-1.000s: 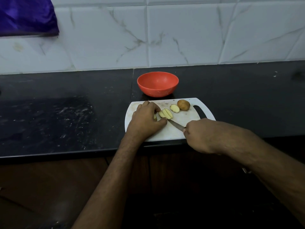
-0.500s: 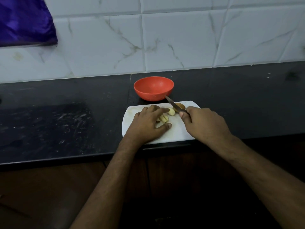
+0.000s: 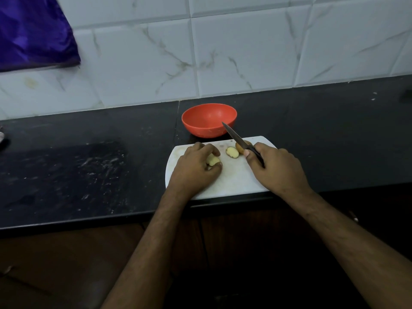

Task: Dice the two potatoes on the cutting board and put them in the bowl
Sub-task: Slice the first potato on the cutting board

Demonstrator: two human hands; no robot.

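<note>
One white cutting board [image 3: 231,181] at front edge of black counter [image 3: 89,170]. One red bowl [image 3: 209,120] just behind board, nothing visible inside. Potato, three groups: cut slices [image 3: 213,161] under left hand [image 3: 196,169], fingers curled round them; one loose half [image 3: 232,152] cut face up at board centre; one unpeeled piece [image 3: 240,146] at far edge, partly hidden by knife [image 3: 240,141]. Right hand [image 3: 276,168] grips knife handle; blade raised, tip overlapping bowl rim in view. Purple cloth [image 3: 33,32] hangs on tiled wall [image 3: 245,45], upper left.
</note>
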